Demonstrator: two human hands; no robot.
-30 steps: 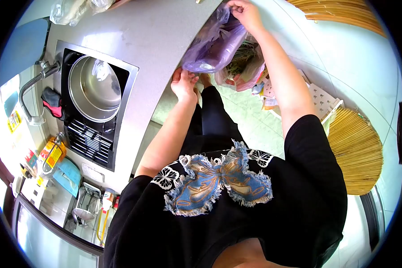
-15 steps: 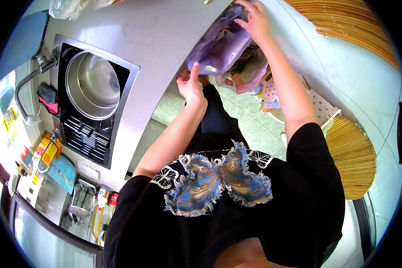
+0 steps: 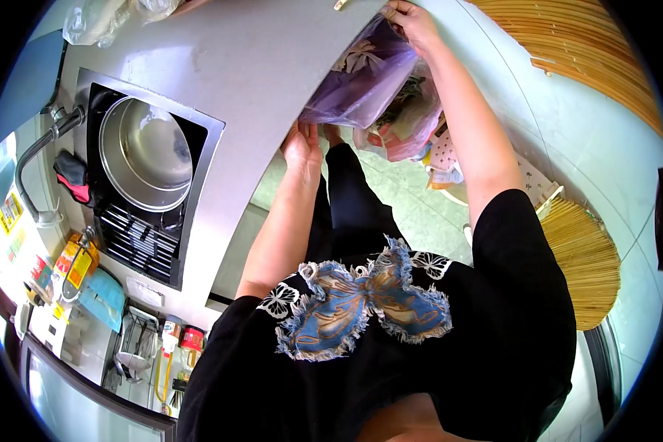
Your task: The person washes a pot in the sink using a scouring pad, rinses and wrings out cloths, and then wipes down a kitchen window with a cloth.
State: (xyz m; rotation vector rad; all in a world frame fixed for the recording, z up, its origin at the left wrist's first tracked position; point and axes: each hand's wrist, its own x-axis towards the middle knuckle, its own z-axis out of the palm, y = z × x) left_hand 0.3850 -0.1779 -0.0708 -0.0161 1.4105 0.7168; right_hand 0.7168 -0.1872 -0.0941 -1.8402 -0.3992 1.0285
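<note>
The purple bag (image 3: 357, 99) is hanging beside the edge of the grey worktop (image 3: 265, 51), stretching between the person's two hands, and its thin film is looking like the weak point. If the hands were to pull apart too hard, the plastic could tear where the fingers are bearing on it. If the right hand (image 3: 411, 28) were to lose its small hold, the far side could sag, and the pale crumpled piece (image 3: 359, 56) that is seemingly lying inside could tip out. The film is also running close along the worktop edge, so it could snag there; and because the pinkish clear bag (image 3: 412, 136) is sitting right beside and partly beneath it, the two could tangle.

The right hand is closing its thumb and fingers together in a pinch, gripping the far upper edge of the purple bag. The left hand (image 3: 302, 146) is reaching up to the near lower edge, its fingers pointing toward the plastic and touching or nearly touching it. The bag and the worktop edge are partly hiding those fingertips, so whether this hand is gripping or only supporting cannot be told.
</note>
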